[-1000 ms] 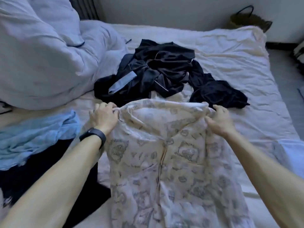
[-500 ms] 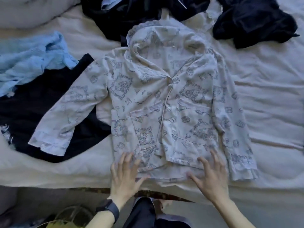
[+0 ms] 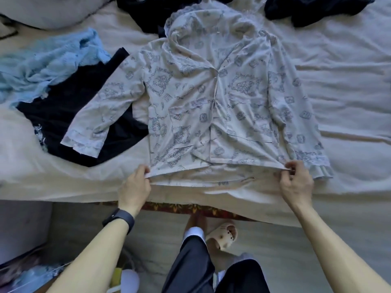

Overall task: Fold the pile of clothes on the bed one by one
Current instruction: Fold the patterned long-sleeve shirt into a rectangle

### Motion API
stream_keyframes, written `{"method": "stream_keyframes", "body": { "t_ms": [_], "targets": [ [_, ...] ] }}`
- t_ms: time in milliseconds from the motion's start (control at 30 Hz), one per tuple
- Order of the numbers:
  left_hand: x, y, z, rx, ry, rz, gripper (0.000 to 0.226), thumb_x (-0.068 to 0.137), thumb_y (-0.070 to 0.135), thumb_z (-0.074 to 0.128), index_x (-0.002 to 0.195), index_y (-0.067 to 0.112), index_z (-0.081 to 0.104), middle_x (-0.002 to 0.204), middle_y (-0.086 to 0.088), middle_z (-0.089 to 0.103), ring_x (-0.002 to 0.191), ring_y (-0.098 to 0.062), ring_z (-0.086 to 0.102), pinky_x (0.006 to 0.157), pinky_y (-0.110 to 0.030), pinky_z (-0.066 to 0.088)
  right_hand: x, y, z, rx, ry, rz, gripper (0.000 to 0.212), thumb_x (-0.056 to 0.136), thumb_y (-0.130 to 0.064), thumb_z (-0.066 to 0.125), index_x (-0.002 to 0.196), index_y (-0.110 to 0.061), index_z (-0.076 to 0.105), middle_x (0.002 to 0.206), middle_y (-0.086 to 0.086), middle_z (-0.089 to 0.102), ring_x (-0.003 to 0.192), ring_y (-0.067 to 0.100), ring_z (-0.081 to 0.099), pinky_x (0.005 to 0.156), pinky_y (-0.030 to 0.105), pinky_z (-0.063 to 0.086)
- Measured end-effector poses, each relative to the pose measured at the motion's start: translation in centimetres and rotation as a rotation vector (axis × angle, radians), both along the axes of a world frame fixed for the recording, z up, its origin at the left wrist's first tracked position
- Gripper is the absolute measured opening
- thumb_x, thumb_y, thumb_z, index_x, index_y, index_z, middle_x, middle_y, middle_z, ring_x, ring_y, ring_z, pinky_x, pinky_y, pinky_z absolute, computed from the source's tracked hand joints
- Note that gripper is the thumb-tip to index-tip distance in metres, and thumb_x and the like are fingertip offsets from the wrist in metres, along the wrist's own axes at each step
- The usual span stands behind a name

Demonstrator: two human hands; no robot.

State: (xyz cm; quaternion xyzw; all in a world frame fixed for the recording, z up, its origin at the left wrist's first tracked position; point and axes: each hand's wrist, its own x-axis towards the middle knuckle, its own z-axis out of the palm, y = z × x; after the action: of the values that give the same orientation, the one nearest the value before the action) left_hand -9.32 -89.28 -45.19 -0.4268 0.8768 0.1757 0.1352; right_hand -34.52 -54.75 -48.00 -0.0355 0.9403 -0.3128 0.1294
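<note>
— Where does the pajama top [image 3: 211, 98] lie?

— Flat on the bed [image 3: 349, 70], front side up, collar away from the person and hem along the near edge of the mattress.

— And the hands?

— Both are at that hem. The left hand [image 3: 135, 187] pinches its left corner between thumb and fingers. The right hand [image 3: 296, 182] pinches its right corner, fingers curled round the fabric. The hem runs in a nearly straight line from one hand to the other.

— The sleeves?

— The one on the person's left splays outward, and its cuff rests on a black garment [image 3: 69, 106]. The one on the right runs down beside the body of the top, and its frilled cuff ends just beside the right hand, on the outer side.

— What else is on the bed?

— A light blue garment [image 3: 48, 60] lies left of the black one and partly over it. A dark pile [image 3: 143, 15] sits beyond the collar, touching it. More dark cloth [image 3: 313, 9] lies at the far right.

— Anything on the wrist?

— A dark watch [image 3: 119, 219], on the left.
</note>
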Motion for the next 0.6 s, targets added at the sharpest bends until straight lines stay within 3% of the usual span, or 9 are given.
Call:
{"method": "stream_keyframes", "body": {
  "t_ms": [133, 233, 300, 367, 433, 533, 600],
  "targets": [
    [2.8, 0.3, 1.0, 0.01, -0.018, 0.33, 0.027, 0.094, 0.006, 0.046, 0.116, 0.02, 0.047, 0.093, -0.012, 0.059, 0.084, -0.039, 0.059, 0.067, -0.042, 0.044, 1.1, 3.7, 1.8, 0.024, 0.054, -0.194, 0.031, 0.082, -0.017, 0.039, 0.097, -0.003, 0.062, 0.094, 0.026, 0.063, 0.094, 0.042, 0.059, 0.083, 0.04, 0.039],
    [3.3, 0.2, 0.4, 0.106, 0.013, 0.596, 0.022, 0.096, 0.006, 0.043, 0.111, 0.022, 0.042, 0.1, -0.014, 0.059, 0.082, -0.036, 0.055, 0.066, -0.041, 0.044, 2.5, 5.8, 1.3, 0.112, -0.141, -0.178, 0.017, 0.092, -0.016, 0.042, 0.099, -0.013, 0.057, 0.097, 0.025, 0.066, 0.096, 0.043, 0.061, 0.084, 0.044, 0.044],
    [2.8, 0.4, -0.3, 0.178, 0.049, 0.665, 0.02, 0.097, 0.005, 0.042, 0.112, 0.018, 0.041, 0.104, -0.019, 0.06, 0.081, -0.035, 0.054, 0.069, -0.042, 0.044, 2.9, 5.5, 0.9, 0.136, -0.222, -0.17, 0.012, 0.096, -0.015, 0.041, 0.1, -0.019, 0.052, 0.103, 0.025, 0.067, 0.1, 0.044, 0.061, 0.083, 0.042, 0.042],
    [1.8, 0.9, -0.8, 0.182, 0.06, 0.629, 0.022, 0.097, 0.009, 0.045, 0.116, 0.018, 0.038, 0.106, -0.017, 0.059, 0.083, -0.035, 0.054, 0.073, -0.042, 0.045, 3.1, 4.5, 0.6, 0.147, -0.21, -0.165, 0.012, 0.097, -0.011, 0.046, 0.107, -0.014, 0.053, 0.114, 0.027, 0.059, 0.104, 0.045, 0.056, 0.086, 0.042, 0.04],
    [1.2, 1.6, -1.3, 0.136, 0.07, 0.461, 0.03, 0.095, 0.014, 0.049, 0.121, 0.024, 0.037, 0.112, -0.013, 0.058, 0.091, -0.036, 0.056, 0.076, -0.045, 0.048, 3.2, 3.6, 0.2, 0.156, -0.143, -0.108, 0.025, 0.096, -0.009, 0.053, 0.121, -0.01, 0.052, 0.118, 0.027, 0.05, 0.103, 0.045, 0.055, 0.092, 0.046, 0.044],
    [1.1, 2.0, -1.9, 0.124, 0.053, 0.276, 0.037, 0.093, 0.014, 0.051, 0.124, 0.031, 0.041, 0.111, -0.013, 0.061, 0.094, -0.039, 0.06, 0.077, -0.048, 0.051, 3.0, 3.1, 0.3, 0.134, -0.097, -0.023, 0.032, 0.095, -0.008, 0.051, 0.126, -0.017, 0.054, 0.11, 0.024, 0.055, 0.1, 0.04, 0.057, 0.086, 0.04, 0.043],
    [1.9, 1.7, -1.8, 0.094, 0.011, 0.305, 0.031, 0.093, 0.013, 0.048, 0.117, 0.032, 0.046, 0.104, -0.01, 0.063, 0.092, -0.038, 0.06, 0.075, -0.042, 0.048, 2.8, 3.8, 0.5, 0.131, -0.071, -0.034, 0.028, 0.095, -0.011, 0.045, 0.12, -0.015, 0.058, 0.103, 0.021, 0.058, 0.099, 0.04, 0.058, 0.082, 0.039, 0.04]
  ]
}}
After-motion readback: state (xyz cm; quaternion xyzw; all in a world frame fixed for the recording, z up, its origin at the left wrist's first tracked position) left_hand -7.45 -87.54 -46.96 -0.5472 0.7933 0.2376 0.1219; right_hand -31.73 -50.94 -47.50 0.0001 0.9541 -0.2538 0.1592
